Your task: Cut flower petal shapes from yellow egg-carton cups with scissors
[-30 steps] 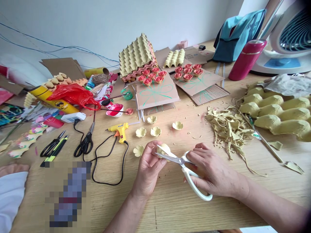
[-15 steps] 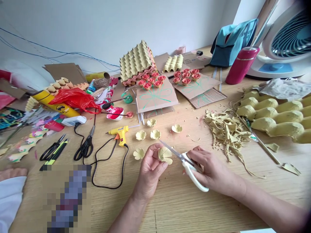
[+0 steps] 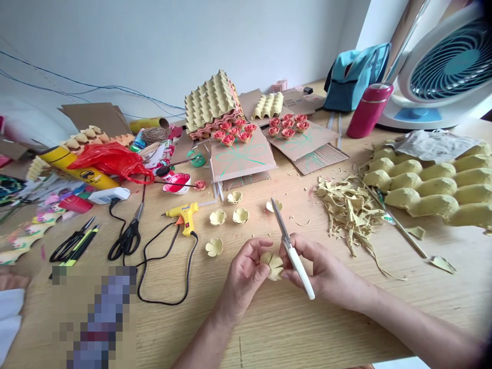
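Between thumb and fingers, my left hand holds a pale yellow egg-carton flower with its petals spread. White-handled scissors are in my right hand, their blades together and pointing up and away. The fingertips of my right hand are close to the flower's right edge; whether they touch it is hard to tell. Several cut yellow cups, one of them a flat flower, lie on the table beyond my left hand. The scissor blades partly cover another cup.
A yellow glue gun with a looped black cord and black scissors lie left. Yellow scraps and an egg tray are right. Red flowers sit on cardboard behind. Another person's sleeve shows at far left.
The scissors have swung upright, away from the flower, and their blades have closed. The flower has turned so its petals show, and my right hand has come nearer to it. The view has shifted slightly.
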Action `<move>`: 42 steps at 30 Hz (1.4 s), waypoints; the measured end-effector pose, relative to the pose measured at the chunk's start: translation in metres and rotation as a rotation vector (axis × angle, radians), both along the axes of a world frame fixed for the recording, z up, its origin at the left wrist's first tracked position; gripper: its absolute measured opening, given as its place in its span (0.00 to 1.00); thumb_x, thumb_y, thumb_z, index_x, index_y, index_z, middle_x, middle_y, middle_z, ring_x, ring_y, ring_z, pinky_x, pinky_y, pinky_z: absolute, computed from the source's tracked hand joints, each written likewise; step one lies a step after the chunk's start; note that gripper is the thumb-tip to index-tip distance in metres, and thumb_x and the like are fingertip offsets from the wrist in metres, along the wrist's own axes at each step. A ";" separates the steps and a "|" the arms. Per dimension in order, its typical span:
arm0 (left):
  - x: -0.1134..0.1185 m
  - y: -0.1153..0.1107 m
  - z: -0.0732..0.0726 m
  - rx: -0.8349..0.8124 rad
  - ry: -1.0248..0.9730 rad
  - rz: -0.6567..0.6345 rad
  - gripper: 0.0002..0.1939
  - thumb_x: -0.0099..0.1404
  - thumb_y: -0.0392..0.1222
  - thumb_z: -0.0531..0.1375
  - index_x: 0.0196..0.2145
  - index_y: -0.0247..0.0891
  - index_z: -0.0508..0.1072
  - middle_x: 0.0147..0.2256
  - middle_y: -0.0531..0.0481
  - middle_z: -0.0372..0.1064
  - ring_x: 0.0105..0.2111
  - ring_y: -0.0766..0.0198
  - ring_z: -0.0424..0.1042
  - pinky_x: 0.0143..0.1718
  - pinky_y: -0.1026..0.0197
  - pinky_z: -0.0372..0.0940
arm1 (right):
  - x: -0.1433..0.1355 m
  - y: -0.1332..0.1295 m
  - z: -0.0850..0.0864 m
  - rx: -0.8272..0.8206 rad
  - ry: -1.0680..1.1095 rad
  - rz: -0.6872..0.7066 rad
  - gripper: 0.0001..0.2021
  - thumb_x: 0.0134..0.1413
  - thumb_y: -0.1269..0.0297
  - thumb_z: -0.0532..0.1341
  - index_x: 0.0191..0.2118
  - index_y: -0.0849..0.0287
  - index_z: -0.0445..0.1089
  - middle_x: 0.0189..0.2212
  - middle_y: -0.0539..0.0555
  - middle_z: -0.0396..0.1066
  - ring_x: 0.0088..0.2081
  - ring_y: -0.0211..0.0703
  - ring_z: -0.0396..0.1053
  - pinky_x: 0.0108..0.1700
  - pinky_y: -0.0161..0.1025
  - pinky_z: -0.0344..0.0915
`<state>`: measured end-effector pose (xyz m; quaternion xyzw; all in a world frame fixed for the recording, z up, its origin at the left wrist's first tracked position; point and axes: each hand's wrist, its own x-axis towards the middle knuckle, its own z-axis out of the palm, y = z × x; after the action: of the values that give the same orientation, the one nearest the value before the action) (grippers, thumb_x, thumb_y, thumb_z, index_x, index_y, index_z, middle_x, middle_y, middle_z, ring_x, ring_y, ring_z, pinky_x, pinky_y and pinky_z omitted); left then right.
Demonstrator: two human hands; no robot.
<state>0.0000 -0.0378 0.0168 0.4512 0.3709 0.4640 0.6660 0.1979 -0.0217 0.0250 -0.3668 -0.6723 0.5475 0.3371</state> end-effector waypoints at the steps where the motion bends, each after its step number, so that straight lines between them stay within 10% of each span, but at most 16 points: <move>1: -0.001 0.000 0.000 -0.016 0.007 0.005 0.21 0.62 0.53 0.68 0.48 0.40 0.73 0.37 0.48 0.69 0.36 0.63 0.67 0.39 0.60 0.64 | 0.001 0.000 0.002 0.011 -0.038 0.015 0.08 0.57 0.66 0.65 0.38 0.56 0.63 0.33 0.49 0.66 0.35 0.40 0.64 0.39 0.38 0.64; 11: -0.004 0.004 -0.001 -0.086 0.077 0.201 0.19 0.56 0.48 0.73 0.44 0.40 0.79 0.34 0.50 0.71 0.34 0.65 0.67 0.37 0.63 0.64 | 0.027 0.024 0.000 -0.053 0.394 -0.203 0.23 0.66 0.37 0.49 0.41 0.53 0.65 0.23 0.47 0.62 0.24 0.41 0.59 0.28 0.38 0.58; 18: -0.007 0.010 -0.003 -0.056 0.115 0.332 0.12 0.55 0.46 0.73 0.35 0.38 0.80 0.34 0.49 0.76 0.38 0.61 0.72 0.45 0.60 0.66 | 0.021 0.012 0.006 -0.341 0.222 0.265 0.27 0.62 0.35 0.56 0.35 0.59 0.66 0.20 0.49 0.66 0.19 0.35 0.61 0.21 0.33 0.58; 27: -0.012 0.004 0.003 -0.063 0.021 0.089 0.20 0.62 0.48 0.69 0.51 0.42 0.79 0.41 0.48 0.77 0.41 0.62 0.71 0.47 0.61 0.64 | 0.018 0.011 0.001 -0.638 0.202 0.326 0.29 0.61 0.33 0.53 0.35 0.58 0.67 0.16 0.45 0.62 0.15 0.32 0.57 0.17 0.29 0.53; 33: -0.008 0.007 0.002 -0.067 0.134 0.260 0.12 0.60 0.45 0.70 0.41 0.41 0.82 0.42 0.47 0.78 0.44 0.60 0.73 0.49 0.60 0.66 | 0.018 0.011 0.009 -0.229 -0.041 0.084 0.26 0.62 0.36 0.55 0.30 0.57 0.62 0.21 0.47 0.63 0.22 0.36 0.59 0.24 0.34 0.56; 42: -0.007 0.011 0.003 0.002 0.169 0.401 0.12 0.57 0.42 0.72 0.38 0.38 0.79 0.35 0.50 0.75 0.38 0.63 0.72 0.44 0.62 0.68 | 0.019 0.009 0.005 0.478 -0.661 0.091 0.12 0.66 0.57 0.56 0.31 0.56 0.61 0.25 0.50 0.66 0.29 0.43 0.64 0.36 0.41 0.57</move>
<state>-0.0075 -0.0271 0.0194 0.4063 0.5073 0.5483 0.5262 0.2170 -0.0129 0.0298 -0.4041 -0.8682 0.2431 0.1542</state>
